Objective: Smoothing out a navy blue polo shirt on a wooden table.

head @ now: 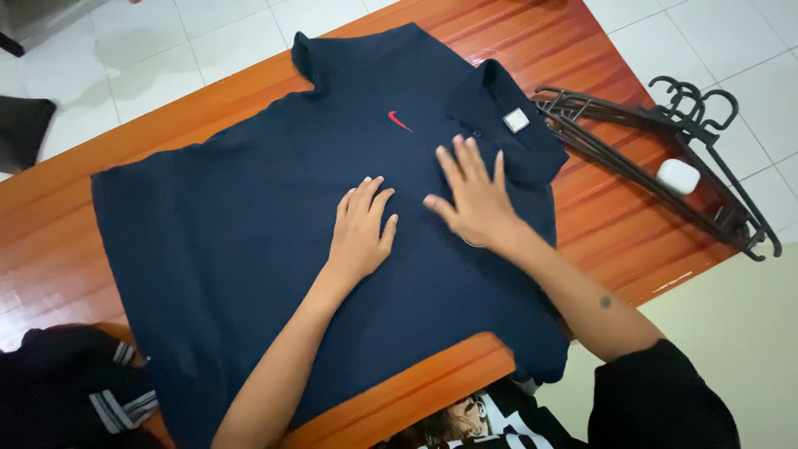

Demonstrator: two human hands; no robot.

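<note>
Head view, left hand [360,229], right hand [472,199], flat on navy polo shirt [249,208]

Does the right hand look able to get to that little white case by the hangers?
Probably yes. The right hand lies flat on the navy shirt, and only bare table and the dark hangers lie between it and the white case.

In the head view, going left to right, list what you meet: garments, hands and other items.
Striped dark garment → navy polo shirt → left hand → right hand → black hangers → small white case.
</note>
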